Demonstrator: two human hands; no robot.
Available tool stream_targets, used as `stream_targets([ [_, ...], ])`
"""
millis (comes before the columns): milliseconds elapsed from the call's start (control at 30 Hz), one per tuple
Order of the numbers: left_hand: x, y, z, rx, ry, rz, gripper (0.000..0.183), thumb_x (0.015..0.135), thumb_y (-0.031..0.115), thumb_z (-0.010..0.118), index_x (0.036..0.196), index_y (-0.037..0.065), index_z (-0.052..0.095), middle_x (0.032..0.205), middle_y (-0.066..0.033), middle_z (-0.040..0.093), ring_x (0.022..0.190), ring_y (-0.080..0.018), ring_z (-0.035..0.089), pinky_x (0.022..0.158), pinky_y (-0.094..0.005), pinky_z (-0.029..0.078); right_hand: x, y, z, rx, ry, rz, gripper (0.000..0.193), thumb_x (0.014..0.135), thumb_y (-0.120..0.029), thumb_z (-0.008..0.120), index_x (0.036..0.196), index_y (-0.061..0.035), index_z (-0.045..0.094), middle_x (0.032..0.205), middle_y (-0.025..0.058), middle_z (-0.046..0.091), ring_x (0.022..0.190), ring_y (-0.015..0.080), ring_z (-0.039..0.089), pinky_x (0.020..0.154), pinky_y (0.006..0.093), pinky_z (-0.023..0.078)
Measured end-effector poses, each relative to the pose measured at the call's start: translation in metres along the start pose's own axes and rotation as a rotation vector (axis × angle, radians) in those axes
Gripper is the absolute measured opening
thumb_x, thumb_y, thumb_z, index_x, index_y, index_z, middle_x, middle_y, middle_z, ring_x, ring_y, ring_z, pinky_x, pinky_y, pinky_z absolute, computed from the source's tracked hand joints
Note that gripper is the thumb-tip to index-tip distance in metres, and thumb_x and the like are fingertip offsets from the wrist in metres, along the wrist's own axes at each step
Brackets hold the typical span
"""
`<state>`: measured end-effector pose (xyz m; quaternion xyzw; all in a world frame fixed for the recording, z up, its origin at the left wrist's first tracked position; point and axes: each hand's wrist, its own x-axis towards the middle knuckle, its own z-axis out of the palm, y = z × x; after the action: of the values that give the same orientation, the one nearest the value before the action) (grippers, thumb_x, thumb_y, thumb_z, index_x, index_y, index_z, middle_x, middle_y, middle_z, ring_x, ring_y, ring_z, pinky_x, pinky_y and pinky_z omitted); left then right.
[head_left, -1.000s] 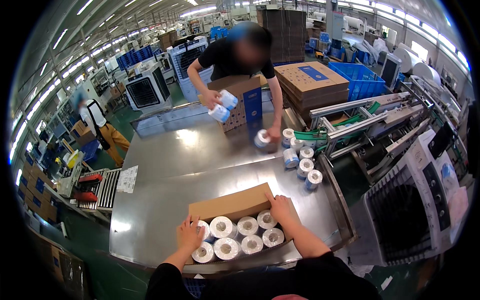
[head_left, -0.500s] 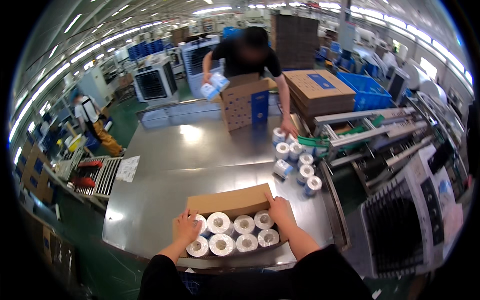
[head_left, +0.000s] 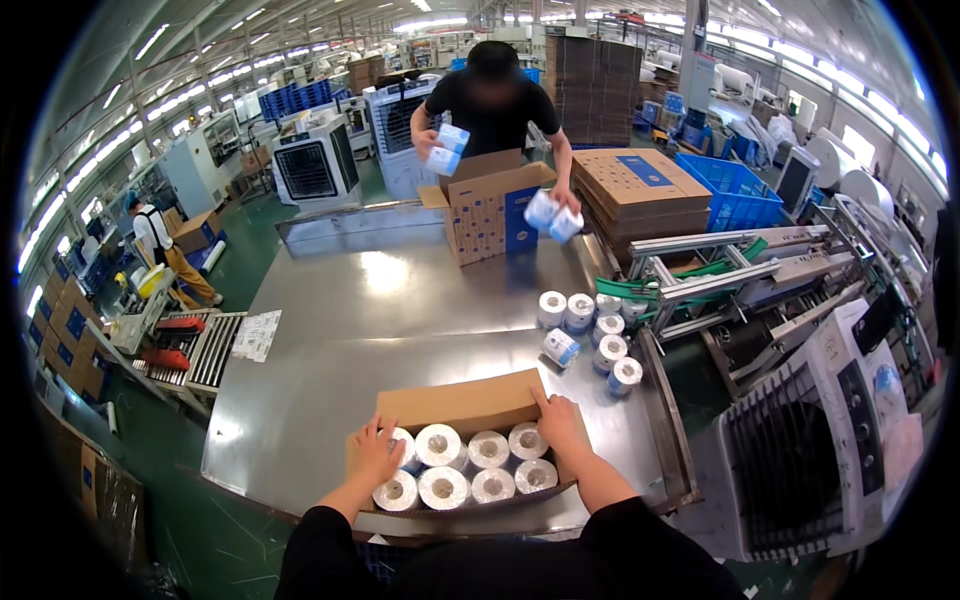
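In front of me an open cardboard box [head_left: 455,402] stands on the metal table, its far flap raised. White paper rolls [head_left: 442,488] fill it in two rows, standing on end with their cores facing up. My left hand [head_left: 374,458] grips the box's left side, fingers over the edge beside the far left roll. At the far right corner my right hand [head_left: 562,422] holds the box, its index finger stretched along the raised flap. Parts of the side flaps are hidden under my hands.
Several wrapped rolls [head_left: 609,352] stand at the table's right, one lying on its side [head_left: 560,348]. Across the metal table [head_left: 320,370], a co-worker [head_left: 492,110] holds rolls in both hands by another open box [head_left: 480,228]. Flat cartons [head_left: 640,190] and a conveyor [head_left: 715,280] flank the right.
The co-worker's hand at the right has lifted rolls off the table toward their box, and their other hand has risen slightly. My hands and the box in front of me stay put.
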<state>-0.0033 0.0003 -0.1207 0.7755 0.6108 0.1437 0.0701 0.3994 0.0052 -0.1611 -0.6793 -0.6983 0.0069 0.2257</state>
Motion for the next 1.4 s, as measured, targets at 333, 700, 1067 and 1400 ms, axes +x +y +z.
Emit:
stream_targets([
  [333, 0.001, 0.001, -0.003, 0.010, 0.044, 0.046, 0.055, 0.085, 0.036, 0.059, 0.136, 0.018, 0.048, 0.143, -0.0187, 0.037, 0.125, -0.0408, 0.036, 0.104, -0.0542, 0.029, -0.001, -0.002, -0.002, -0.020, -0.044, 0.043, 0.072, 0.073, -0.004, 0.060, 0.141, -0.0209, 0.043, 0.090, 0.0131, 0.057, 0.090, 0.0317, 0.054, 0.085, 0.0445, 0.042],
  [700, 0.008, 0.005, -0.002, 0.000, 0.008, 0.074, 0.056, 0.086, 0.033, 0.059, 0.136, 0.011, 0.047, 0.144, -0.0211, 0.035, 0.126, -0.0420, 0.035, 0.105, -0.0525, 0.028, -0.002, -0.002, -0.014, 0.050, -0.111, 0.069, 0.073, 0.074, -0.004, 0.060, 0.142, -0.0191, 0.041, 0.093, 0.0136, 0.058, 0.093, 0.0317, 0.054, 0.089, 0.0448, 0.040],
  [1067, 0.020, -0.003, 0.006, -0.030, -0.028, 0.078, 0.058, 0.082, 0.032, 0.062, 0.133, 0.010, 0.047, 0.141, -0.0236, 0.035, 0.122, -0.0442, 0.036, 0.103, -0.0554, 0.028, 0.014, -0.007, -0.039, 0.162, -0.198, 0.071, 0.066, 0.075, -0.005, 0.059, 0.139, -0.0119, 0.042, 0.091, 0.0165, 0.057, 0.091, 0.0346, 0.054, 0.085, 0.0463, 0.042],
  [1400, 0.034, 0.047, -0.048, 0.010, -0.169, -0.021, 0.054, 0.084, 0.025, 0.061, 0.133, 0.006, 0.047, 0.136, -0.0262, 0.041, 0.120, -0.0439, 0.042, 0.101, -0.0544, 0.033, 0.016, -0.003, -0.029, 0.292, -0.206, 0.101, 0.069, 0.073, -0.005, 0.061, 0.139, -0.0135, 0.045, 0.092, 0.0161, 0.054, 0.089, 0.0349, 0.051, 0.081, 0.0451, 0.043],
])
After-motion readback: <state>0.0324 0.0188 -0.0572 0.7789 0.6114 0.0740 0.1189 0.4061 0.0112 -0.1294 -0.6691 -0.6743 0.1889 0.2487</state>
